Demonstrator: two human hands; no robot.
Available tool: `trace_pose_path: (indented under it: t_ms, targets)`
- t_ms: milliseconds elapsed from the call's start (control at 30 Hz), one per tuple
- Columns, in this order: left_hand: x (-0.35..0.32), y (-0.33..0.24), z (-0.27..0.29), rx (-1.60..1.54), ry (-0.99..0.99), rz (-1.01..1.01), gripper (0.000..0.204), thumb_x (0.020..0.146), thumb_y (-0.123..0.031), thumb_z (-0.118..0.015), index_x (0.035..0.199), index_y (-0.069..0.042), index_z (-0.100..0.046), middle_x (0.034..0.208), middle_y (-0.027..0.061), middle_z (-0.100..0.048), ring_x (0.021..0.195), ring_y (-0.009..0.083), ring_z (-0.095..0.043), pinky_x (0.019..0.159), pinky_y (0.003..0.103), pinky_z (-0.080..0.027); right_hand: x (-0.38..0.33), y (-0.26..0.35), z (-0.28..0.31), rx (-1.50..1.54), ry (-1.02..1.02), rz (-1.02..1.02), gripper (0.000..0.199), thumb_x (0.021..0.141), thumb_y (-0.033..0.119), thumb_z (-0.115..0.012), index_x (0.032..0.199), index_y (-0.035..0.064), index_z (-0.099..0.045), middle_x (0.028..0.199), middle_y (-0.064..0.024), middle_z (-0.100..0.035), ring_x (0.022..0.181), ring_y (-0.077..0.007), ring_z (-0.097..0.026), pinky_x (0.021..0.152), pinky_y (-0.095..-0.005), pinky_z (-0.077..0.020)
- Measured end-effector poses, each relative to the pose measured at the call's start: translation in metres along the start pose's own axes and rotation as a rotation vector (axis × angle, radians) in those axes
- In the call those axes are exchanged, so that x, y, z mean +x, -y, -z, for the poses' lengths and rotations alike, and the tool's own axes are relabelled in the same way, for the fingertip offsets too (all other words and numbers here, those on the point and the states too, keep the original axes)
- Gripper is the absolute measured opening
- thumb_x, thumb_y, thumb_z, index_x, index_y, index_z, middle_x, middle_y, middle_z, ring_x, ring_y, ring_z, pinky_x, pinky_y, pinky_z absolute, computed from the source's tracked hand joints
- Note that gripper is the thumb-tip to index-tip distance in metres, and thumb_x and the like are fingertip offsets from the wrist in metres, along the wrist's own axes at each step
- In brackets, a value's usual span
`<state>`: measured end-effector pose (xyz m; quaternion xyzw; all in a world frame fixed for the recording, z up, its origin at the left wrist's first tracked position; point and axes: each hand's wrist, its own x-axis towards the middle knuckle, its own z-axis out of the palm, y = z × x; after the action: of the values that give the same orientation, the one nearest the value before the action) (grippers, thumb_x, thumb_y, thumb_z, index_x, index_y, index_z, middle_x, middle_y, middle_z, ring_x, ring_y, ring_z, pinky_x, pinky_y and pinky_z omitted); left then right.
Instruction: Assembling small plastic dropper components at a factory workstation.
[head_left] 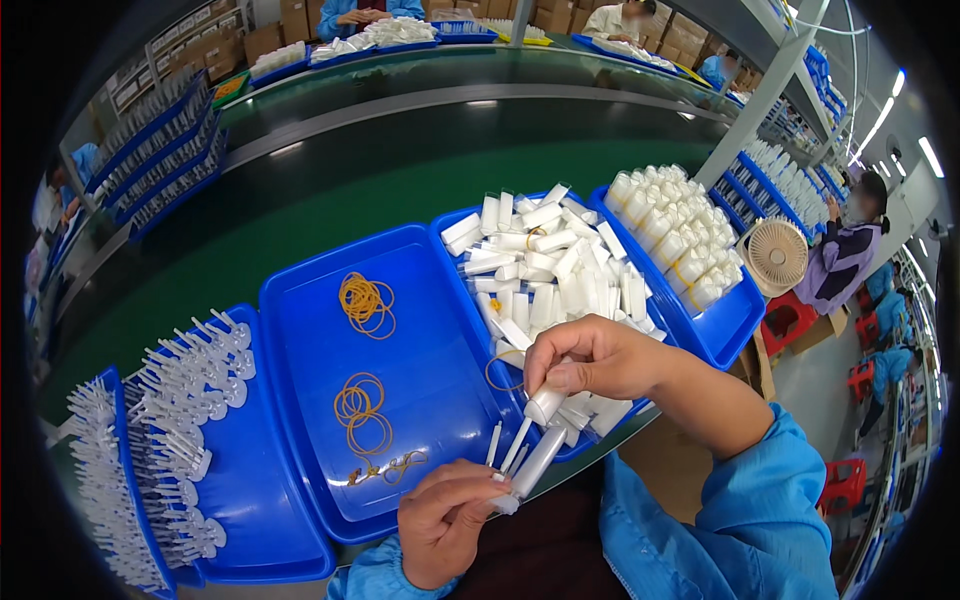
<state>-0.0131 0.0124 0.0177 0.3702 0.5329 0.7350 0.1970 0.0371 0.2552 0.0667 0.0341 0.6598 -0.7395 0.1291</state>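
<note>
My left hand point(445, 525) is closed on the base of a white plastic piece with several thin prongs point(495, 444), held low near my body. A translucent white sleeve point(540, 462) stands along one side of it. Above, my right hand point(600, 360) pinches a white cylindrical cap point(545, 403) whose lower end meets a prong; whether it is pushed onto it I cannot tell. From the right fingers hangs a loop of rubber band point(488, 374). Beyond that hand, a blue tray point(448, 232) is heaped with loose white caps and sleeves point(560, 270).
Left of my hands, a blue tray point(430, 300) holds tan rubber bands point(362, 405). Farther left, blue trays point(250, 480) carry rows of white pronged pieces point(180, 400). A tray point(735, 345) of banded sleeve bundles point(675, 225) sits right. A green conveyor belt point(350, 190) runs behind; co-workers are beyond.
</note>
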Motion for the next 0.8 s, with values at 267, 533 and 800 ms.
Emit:
trace_pose_path:
  t_ms: [267, 533, 800]
  targets:
    - [0.005, 0.002, 0.001, 0.121, 0.166, -0.058, 0.014, 0.079, 0.003, -0.061, 0.091, -0.002, -0.065, 0.087, 0.012, -0.063, 0.071, 0.0225, -0.061, 0.063, 0.029, -0.049, -0.013, 0.015, -0.023, -0.662, -0.102, 0.367, 0.011, 0.086, 0.011, -0.058, 0.085, 0.0005, -0.063, 0.083, -0.0084, -0.06, 0.08, -0.0164, -0.057, 0.071, -0.0264, -0.0442]
    - [0.001, 0.002, -0.005, 0.182, 0.239, -0.161, 0.015, 0.073, 0.009, -0.06, 0.079, -0.003, -0.066, 0.082, 0.0108, -0.062, 0.067, 0.0228, -0.06, 0.06, 0.029, -0.048, -0.028, 0.012, -0.036, -0.66, -0.059, 0.404, 0.007, 0.084, 0.006, -0.058, 0.086, 0.0, -0.06, 0.08, -0.0101, -0.056, 0.074, -0.0238, -0.055, 0.064, -0.031, -0.0437]
    - [-0.013, 0.006, -0.008, 0.101, 0.096, -0.03, 0.022, 0.069, -0.002, -0.074, 0.088, -0.001, -0.061, 0.102, 0.0153, -0.049, 0.082, 0.0208, -0.058, 0.071, 0.029, -0.048, -0.026, -0.01, -0.057, -0.445, 0.129, 0.408, 0.009, 0.087, 0.009, -0.054, 0.092, 0.0027, -0.054, 0.083, -0.011, -0.051, 0.075, -0.0256, -0.054, 0.066, -0.0345, -0.0429]
